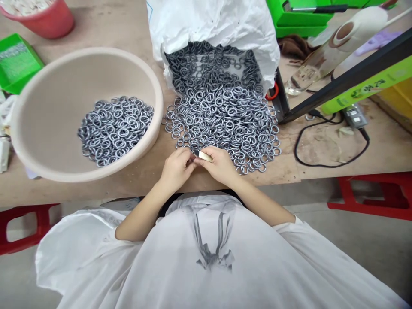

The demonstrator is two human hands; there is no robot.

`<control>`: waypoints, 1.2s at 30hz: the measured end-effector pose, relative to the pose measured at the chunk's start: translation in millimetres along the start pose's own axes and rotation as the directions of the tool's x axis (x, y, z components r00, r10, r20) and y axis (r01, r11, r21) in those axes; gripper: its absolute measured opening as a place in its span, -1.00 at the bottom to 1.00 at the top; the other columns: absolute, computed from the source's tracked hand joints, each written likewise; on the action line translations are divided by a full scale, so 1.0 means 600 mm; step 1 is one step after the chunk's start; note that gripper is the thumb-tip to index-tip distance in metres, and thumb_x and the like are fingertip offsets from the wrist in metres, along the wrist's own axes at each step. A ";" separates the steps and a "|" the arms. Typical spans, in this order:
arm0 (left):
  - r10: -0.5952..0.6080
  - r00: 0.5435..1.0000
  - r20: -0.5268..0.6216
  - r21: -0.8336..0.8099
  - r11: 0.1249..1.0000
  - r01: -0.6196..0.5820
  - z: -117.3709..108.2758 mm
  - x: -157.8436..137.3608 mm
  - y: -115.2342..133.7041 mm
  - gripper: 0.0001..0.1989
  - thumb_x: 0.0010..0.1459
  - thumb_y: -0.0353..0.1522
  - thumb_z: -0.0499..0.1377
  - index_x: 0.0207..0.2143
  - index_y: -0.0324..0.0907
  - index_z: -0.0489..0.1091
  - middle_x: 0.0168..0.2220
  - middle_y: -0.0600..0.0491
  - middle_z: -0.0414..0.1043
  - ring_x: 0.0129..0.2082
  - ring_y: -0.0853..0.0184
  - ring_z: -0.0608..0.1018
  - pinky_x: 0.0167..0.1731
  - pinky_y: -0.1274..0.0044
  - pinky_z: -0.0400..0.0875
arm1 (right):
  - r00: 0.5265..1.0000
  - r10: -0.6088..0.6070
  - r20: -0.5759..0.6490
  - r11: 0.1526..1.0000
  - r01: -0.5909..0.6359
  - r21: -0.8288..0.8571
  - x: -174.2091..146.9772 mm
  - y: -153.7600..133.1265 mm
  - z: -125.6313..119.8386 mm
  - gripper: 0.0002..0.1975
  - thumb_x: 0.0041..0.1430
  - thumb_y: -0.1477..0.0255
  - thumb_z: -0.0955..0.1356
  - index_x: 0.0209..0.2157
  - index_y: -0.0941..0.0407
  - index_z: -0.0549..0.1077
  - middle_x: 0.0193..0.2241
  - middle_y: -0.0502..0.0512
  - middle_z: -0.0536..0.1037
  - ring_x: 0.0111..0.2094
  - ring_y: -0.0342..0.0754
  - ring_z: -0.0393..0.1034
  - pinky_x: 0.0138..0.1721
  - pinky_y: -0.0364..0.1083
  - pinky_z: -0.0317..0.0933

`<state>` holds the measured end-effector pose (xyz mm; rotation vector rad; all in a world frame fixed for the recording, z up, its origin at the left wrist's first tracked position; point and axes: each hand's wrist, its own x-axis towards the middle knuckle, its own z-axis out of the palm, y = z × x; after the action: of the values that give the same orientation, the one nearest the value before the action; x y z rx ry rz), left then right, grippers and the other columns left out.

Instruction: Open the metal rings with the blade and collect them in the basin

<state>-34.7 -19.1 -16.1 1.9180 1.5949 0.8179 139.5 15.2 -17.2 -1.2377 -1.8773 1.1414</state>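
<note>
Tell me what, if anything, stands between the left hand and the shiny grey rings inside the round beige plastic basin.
The near-right wall of the basin stands between the left hand and those rings; nothing visible covers its open top.

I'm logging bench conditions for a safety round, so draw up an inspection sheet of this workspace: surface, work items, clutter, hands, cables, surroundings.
Surface: brown tabletop, marked in places.
Work items: shiny grey rings spread from the mouth of a crumpled white sack; more lie in a round beige basin.
Clutter: red bucket at far left; crumpled brown cloth right of the sack.
Hands: left hand and right hand meet before the rings; the right holds a small pale-handled tool; the left's grip is unclear.
Cables: thin black cable looped on the tabletop, right.
Surroundings: red stools on both sides, below table height.
</note>
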 end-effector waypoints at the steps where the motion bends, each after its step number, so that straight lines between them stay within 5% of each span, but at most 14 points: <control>1: -0.040 0.999 0.008 -0.117 0.992 0.040 0.000 0.001 0.002 -0.87 0.10 -0.31 0.27 -0.41 -0.17 0.41 -0.38 0.03 0.41 -0.35 0.31 0.44 -0.28 0.49 0.34 | 1.000 0.011 -0.004 0.997 -0.011 0.078 0.000 -0.002 -0.003 -0.66 0.14 0.12 0.44 -0.46 0.11 0.46 -0.51 -0.03 0.42 -0.43 -0.12 0.24 -0.37 -0.12 0.04; 3: -0.151 0.982 0.112 -0.416 0.891 0.184 0.000 0.001 0.007 -0.69 0.09 -0.12 0.29 -0.36 -0.19 0.43 -0.41 0.04 0.42 -0.42 0.36 0.43 -0.35 0.52 0.35 | 0.999 0.040 0.019 0.961 -0.044 0.274 -0.001 -0.007 -0.008 -0.61 0.14 0.06 0.42 -0.45 0.11 0.45 -0.53 -0.04 0.42 -0.45 -0.13 0.26 -0.37 -0.12 0.09; 6: -0.223 0.879 0.421 -0.724 0.502 0.474 0.004 -0.002 0.018 -0.38 0.07 0.17 0.15 -0.34 -0.25 0.44 -0.43 -0.03 0.45 -0.51 0.38 0.45 -0.50 0.54 0.35 | 0.995 0.059 0.084 0.853 -0.094 0.514 -0.002 -0.012 -0.011 -0.60 0.11 0.03 0.43 -0.41 0.10 0.43 -0.52 -0.05 0.48 -0.50 -0.15 0.31 -0.39 -0.12 0.18; 10: -0.162 0.749 0.643 -0.747 0.085 0.660 0.009 -0.006 0.041 -0.42 -0.03 0.11 0.29 -0.43 -0.26 0.39 -0.54 0.07 0.35 -0.64 0.49 0.35 -0.63 0.61 0.26 | 0.993 0.072 0.096 0.792 -0.115 0.599 -0.003 -0.011 -0.005 -0.63 0.10 0.06 0.45 -0.38 0.09 0.44 -0.54 -0.08 0.46 -0.55 -0.19 0.31 -0.43 -0.15 0.23; 13: -0.170 0.753 0.636 -0.771 -0.088 0.631 0.012 -0.009 0.055 -0.50 -0.05 -0.04 0.40 -0.48 -0.23 0.28 -0.59 0.19 0.23 -0.68 0.57 0.23 -0.67 0.67 0.16 | 0.997 0.057 0.046 0.836 -0.073 0.544 -0.005 -0.009 -0.005 -0.60 0.11 0.02 0.43 -0.33 0.10 0.49 -0.45 -0.03 0.50 -0.45 -0.16 0.38 -0.35 -0.12 0.30; 18: -0.287 0.791 0.541 -0.831 -0.039 0.554 0.015 -0.013 0.064 -0.53 -0.04 -0.10 0.41 -0.51 -0.23 0.26 -0.63 0.18 0.25 -0.69 0.55 0.25 -0.67 0.68 0.17 | 0.993 -0.103 -0.055 0.950 0.115 0.290 -0.013 -0.017 -0.014 -0.60 0.00 0.04 0.51 -0.35 0.10 0.57 -0.42 0.02 0.49 -0.37 -0.11 0.37 -0.29 -0.10 0.27; 28: -0.333 0.800 0.500 -0.861 -0.090 0.501 0.011 -0.013 0.073 -0.56 -0.05 -0.15 0.42 -0.56 -0.24 0.29 -0.66 0.18 0.25 -0.70 0.56 0.22 -0.68 0.68 0.12 | 0.976 -0.191 -0.107 0.977 0.199 0.073 -0.018 -0.015 -0.018 -0.52 0.30 0.00 0.25 -0.37 0.12 0.49 -0.44 0.05 0.48 -0.37 -0.10 0.35 -0.30 -0.10 0.19; 36: -0.388 0.819 0.423 -0.902 -0.094 0.421 0.017 -0.014 0.073 -0.55 -0.04 -0.13 0.42 -0.57 -0.23 0.27 -0.69 0.19 0.22 -0.69 0.55 0.23 -0.67 0.66 0.14 | 0.956 -0.292 0.011 0.932 0.287 -0.220 -0.034 -0.026 -0.021 -0.52 0.35 0.08 0.23 -0.53 0.11 0.31 -0.56 -0.03 0.31 -0.52 -0.18 0.15 -0.46 -0.13 -0.04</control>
<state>1.3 -35.3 7.0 0.2842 0.8774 1.1250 151.6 -2.8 1.9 -1.0344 -2.1293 0.7763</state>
